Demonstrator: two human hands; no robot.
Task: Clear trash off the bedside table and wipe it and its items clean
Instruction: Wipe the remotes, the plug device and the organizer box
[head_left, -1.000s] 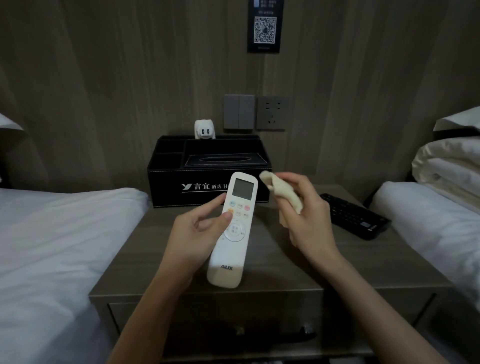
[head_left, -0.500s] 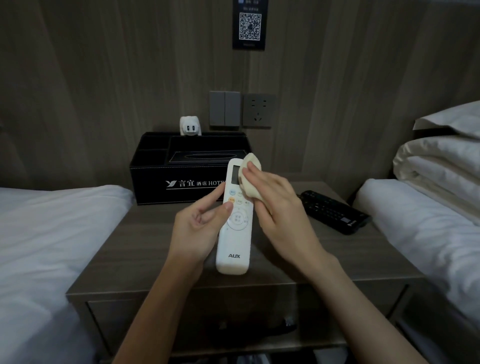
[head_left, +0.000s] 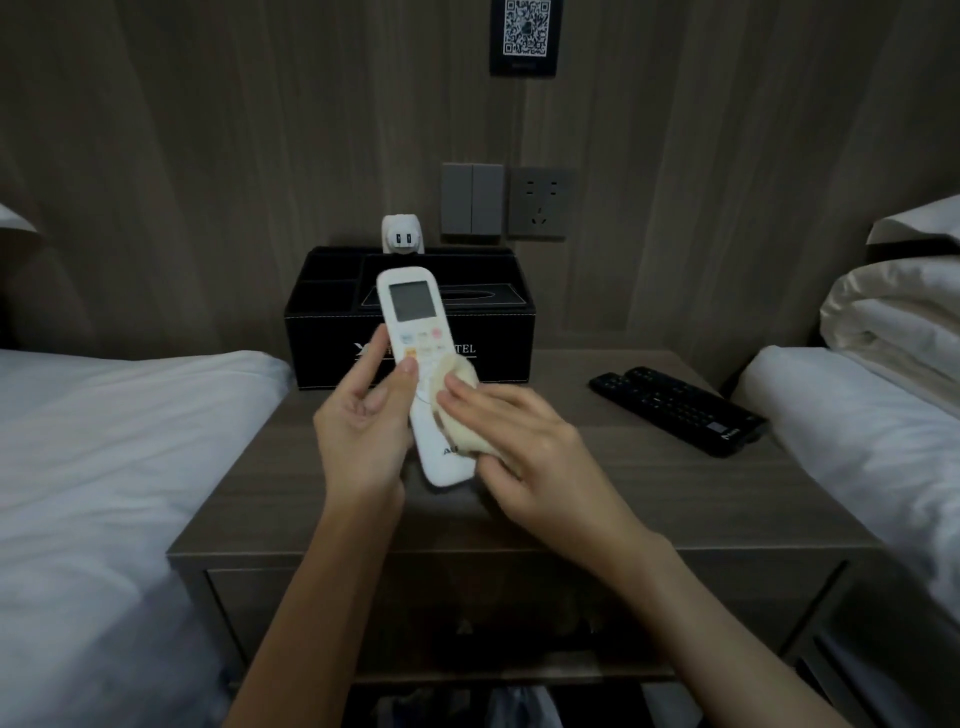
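Observation:
My left hand (head_left: 363, 423) grips a white air-conditioner remote (head_left: 413, 312) by its left edge and holds it above the wooden bedside table (head_left: 597, 499), screen end pointing away from me. My right hand (head_left: 519, 441) holds a small cream cloth (head_left: 457, 410) and presses it onto the lower half of the remote's face, covering part of the buttons and the brand lettering.
A black tissue and organiser box (head_left: 498, 338) stands at the back of the table with a small white charger (head_left: 402, 236) behind it. Two black remotes (head_left: 680, 410) lie at the right. White beds flank the table, left (head_left: 104, 467) and right (head_left: 857, 426).
The cloth in my right hand has slid from the remote's screen end down to its lower half. My left hand keeps its grip and has tilted the remote slightly leftward.

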